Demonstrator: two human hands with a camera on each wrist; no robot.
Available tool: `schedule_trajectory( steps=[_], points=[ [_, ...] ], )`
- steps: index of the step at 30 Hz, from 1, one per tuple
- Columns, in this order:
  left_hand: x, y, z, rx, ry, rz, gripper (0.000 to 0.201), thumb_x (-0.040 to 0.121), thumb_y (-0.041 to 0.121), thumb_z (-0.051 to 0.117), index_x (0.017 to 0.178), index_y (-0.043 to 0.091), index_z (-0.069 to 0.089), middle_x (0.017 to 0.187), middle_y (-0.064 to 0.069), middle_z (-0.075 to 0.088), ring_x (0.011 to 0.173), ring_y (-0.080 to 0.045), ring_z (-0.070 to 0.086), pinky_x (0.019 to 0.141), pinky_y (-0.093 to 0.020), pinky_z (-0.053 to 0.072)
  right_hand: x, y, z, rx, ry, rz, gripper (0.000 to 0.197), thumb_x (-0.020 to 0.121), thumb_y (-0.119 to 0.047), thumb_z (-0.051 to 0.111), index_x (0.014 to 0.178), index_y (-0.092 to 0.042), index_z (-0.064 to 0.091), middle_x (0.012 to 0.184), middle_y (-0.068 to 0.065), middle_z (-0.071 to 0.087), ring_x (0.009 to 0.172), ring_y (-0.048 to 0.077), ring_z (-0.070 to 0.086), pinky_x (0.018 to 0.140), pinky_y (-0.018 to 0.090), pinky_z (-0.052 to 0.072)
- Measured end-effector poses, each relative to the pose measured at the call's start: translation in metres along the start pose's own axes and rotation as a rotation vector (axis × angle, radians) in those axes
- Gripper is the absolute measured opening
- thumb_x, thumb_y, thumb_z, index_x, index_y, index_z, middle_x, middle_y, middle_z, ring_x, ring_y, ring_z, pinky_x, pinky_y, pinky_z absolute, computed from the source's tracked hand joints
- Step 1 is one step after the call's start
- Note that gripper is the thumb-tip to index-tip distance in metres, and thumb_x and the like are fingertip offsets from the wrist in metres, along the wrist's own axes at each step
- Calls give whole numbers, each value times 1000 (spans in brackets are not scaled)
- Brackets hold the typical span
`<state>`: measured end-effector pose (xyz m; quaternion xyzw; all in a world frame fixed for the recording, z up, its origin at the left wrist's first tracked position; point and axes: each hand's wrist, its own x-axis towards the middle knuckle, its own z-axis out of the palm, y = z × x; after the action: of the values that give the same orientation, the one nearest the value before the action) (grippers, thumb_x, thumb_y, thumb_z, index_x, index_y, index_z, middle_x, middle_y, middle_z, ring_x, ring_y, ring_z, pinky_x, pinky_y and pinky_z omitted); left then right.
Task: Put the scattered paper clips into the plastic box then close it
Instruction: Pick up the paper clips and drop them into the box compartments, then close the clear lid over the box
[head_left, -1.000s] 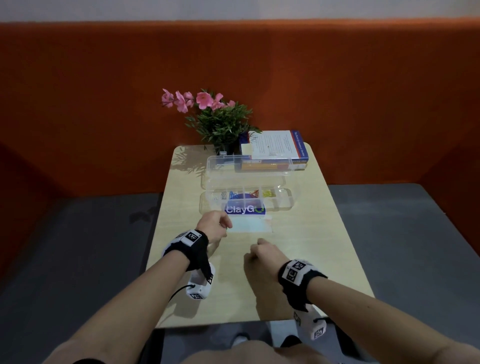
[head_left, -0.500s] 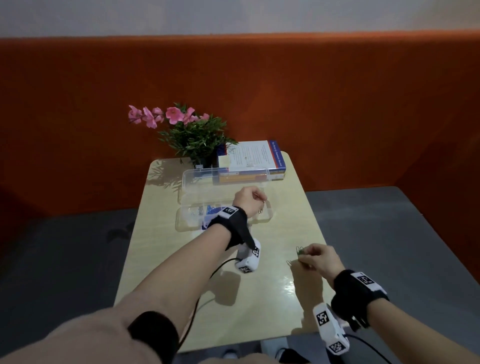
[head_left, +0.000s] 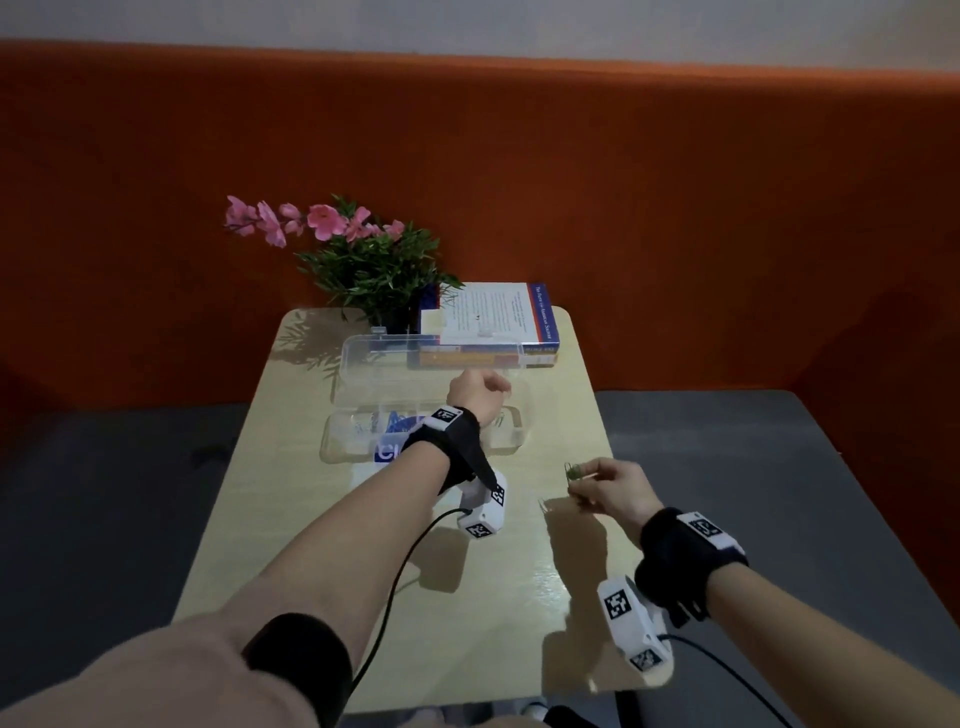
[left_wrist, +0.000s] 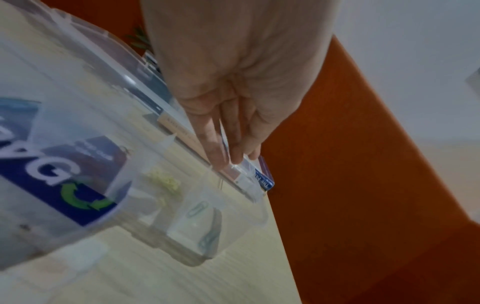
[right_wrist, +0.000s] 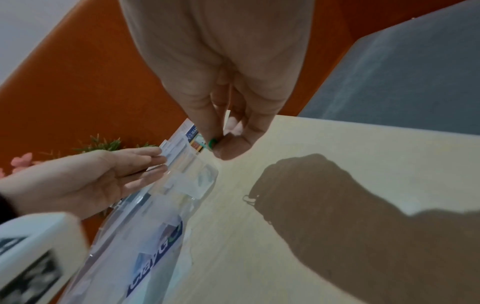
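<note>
The clear plastic box (head_left: 511, 441) lies open mid-table, its lid (head_left: 363, 358) tilted back. Its compartments hold a blue ClayGo label (left_wrist: 52, 170), yellow clips (left_wrist: 166, 182) and a green paper clip (left_wrist: 198, 208). My left hand (head_left: 493, 387) hovers over the box's right end with straight fingers (left_wrist: 215, 152) near the lid's edge, holding nothing. My right hand (head_left: 582, 480) is right of the box, above the table, and pinches a green paper clip (head_left: 574, 472) between thumb and fingertip (right_wrist: 211, 143). Another clip (head_left: 543, 503) lies on the table below it.
A potted plant with pink flowers (head_left: 363, 260) and stacked books (head_left: 493, 322) stand at the table's far end behind the box. The pale wooden table (head_left: 467, 597) is narrow, with grey seating (head_left: 779, 467) on both sides and an orange padded wall (head_left: 623, 182) behind.
My left hand went from the table's front to over the box's right end, and its fingers straightened. My right hand moved right, pinched a green clip and lifted it.
</note>
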<state>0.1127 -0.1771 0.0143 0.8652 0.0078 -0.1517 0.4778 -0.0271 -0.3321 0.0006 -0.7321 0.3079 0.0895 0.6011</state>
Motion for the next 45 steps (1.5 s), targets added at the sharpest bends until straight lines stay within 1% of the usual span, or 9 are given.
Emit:
schedule_trajectory(
  steps=[7,11,14,19,24,29,32,37,45],
  points=[
    [-22,-31,-58,-64,103,54,28,93,-2,46,91,11,70,105,-10,71,85,-19,62,71,-26,57,61,-63,46,-134,58,-115,18,82,5,60,71,-9,64,74,16,61,55,21,56,74,37,57],
    [-16,-50,-96,-16,177,32,28,92,-1,46,88,15,69,98,-6,69,100,-27,64,93,-38,54,72,-76,70,-398,62,-191,29,88,-6,49,110,-5,68,100,18,70,93,31,66,87,33,51],
    [-4,-62,-119,55,214,-7,27,92,1,47,88,15,70,106,-9,72,106,-29,64,95,-34,51,71,-76,77,-479,50,-224,31,90,-6,46,112,-6,67,116,18,68,107,33,63,95,35,50],
    [26,-80,-149,256,286,-77,30,90,6,50,117,6,65,126,-17,63,120,-35,56,102,-37,44,78,-86,71,-423,137,-251,36,87,-2,42,113,-6,66,124,18,63,114,34,59,100,39,48],
    [45,-79,-164,393,55,-256,63,95,36,53,145,2,36,151,-20,40,136,-37,42,108,-41,38,90,-107,60,-542,9,-101,49,94,-19,45,141,-8,38,146,15,43,130,33,45,107,38,39],
    [52,-81,-164,70,-47,-299,77,93,37,58,153,11,17,158,-12,29,140,-34,37,111,-43,38,91,-124,63,-363,-188,80,63,96,-43,39,148,-11,24,155,10,28,137,32,36,111,46,37],
    [47,-80,-167,6,-53,-313,73,94,39,57,152,12,21,155,-12,35,131,-35,47,101,-42,46,85,-123,67,-176,-205,125,68,92,-49,43,148,-15,25,158,6,22,141,33,28,114,48,31],
    [45,-78,-167,-201,-32,-315,56,96,41,48,143,12,39,149,-15,40,134,-39,44,106,-52,38,85,-110,64,86,-214,134,80,86,-62,44,150,-24,16,160,3,15,146,40,12,115,55,17],
    [30,-83,-173,-487,11,-349,72,97,62,20,150,13,28,156,-9,31,141,-37,34,113,-56,28,84,-90,58,285,-173,133,69,87,-68,30,133,-18,42,155,5,30,143,37,20,112,56,21]
  ],
)
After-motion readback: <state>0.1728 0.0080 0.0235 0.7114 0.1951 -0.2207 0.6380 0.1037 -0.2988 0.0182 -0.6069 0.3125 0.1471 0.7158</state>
